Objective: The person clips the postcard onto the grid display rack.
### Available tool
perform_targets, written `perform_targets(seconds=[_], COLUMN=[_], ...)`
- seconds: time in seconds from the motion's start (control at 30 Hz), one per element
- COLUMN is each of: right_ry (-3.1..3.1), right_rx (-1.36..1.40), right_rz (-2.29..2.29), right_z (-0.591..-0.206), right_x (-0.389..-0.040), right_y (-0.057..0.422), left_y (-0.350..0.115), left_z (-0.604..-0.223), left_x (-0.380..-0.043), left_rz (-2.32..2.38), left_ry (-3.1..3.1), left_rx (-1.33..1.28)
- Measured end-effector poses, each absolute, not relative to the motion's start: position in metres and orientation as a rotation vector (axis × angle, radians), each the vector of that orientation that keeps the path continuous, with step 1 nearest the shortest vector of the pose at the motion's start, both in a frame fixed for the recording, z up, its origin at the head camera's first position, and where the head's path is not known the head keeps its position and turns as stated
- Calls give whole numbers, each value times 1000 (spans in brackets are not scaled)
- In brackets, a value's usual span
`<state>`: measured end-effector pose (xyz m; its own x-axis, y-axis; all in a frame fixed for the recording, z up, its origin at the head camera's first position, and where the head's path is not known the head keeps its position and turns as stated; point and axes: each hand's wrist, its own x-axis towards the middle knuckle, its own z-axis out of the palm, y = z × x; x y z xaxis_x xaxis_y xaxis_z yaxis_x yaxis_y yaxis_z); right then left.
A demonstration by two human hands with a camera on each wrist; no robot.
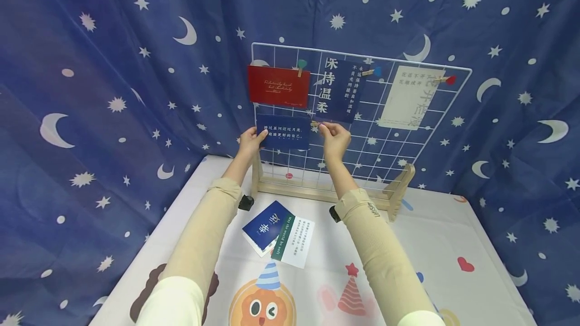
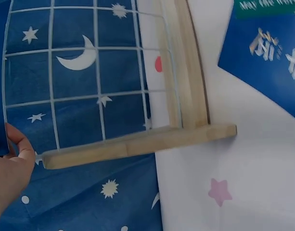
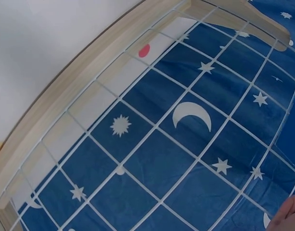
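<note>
My left hand [image 1: 250, 142] pinches the left edge of a blue card [image 1: 284, 133] with white lettering, held against the white wire grid [image 1: 371, 130]. At the card's upper right corner, my right hand [image 1: 336, 141] pinches a small wooden clothespin [image 1: 314, 124] between thumb and fingers. Directly above the blue card hangs a red card [image 1: 278, 86] under a clothespin with a green ornament [image 1: 302, 64]. In the left wrist view the fingers [image 2: 23, 144] grip the card's edge. Only a fingertip part of the right hand [image 3: 288, 214] shows in the right wrist view.
Farther right on the grid hang a dark blue card [image 1: 342, 89] and a white card [image 1: 410, 97], each clipped. A wooden stand [image 1: 299, 191] supports the grid. On the printed tablecloth lie a blue card [image 1: 268, 225] and a green-and-white card [image 1: 296, 240], overlapping. A starry curtain [image 1: 136, 64] hangs behind.
</note>
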<state>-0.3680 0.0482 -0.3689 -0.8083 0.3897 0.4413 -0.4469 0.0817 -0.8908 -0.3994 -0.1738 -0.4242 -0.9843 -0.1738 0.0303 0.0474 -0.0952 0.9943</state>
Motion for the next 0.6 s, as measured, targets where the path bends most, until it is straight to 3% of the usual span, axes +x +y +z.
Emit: perform_targets(seconds=[0.07, 0.2, 0.33, 0.6], right_ry=[-1751, -1735, -1726, -1776], right_rx=[68, 86, 94, 74], right_rz=[1824, 1890, 1931, 1909], right_z=[-369, -370, -370, -364], right_x=[-369, -369, -370, -373], right_y=[48, 46, 44, 41], left_y=[-183, -185, -192, -175], left_z=[-448, -451, -477, -483], left_x=[-430, -436, -470, -485], left_rz=[-2221, -2215, -2147, -1927], left_ry=[-1956, -1962, -1970, -1826], left_rx=[74, 99, 154, 177])
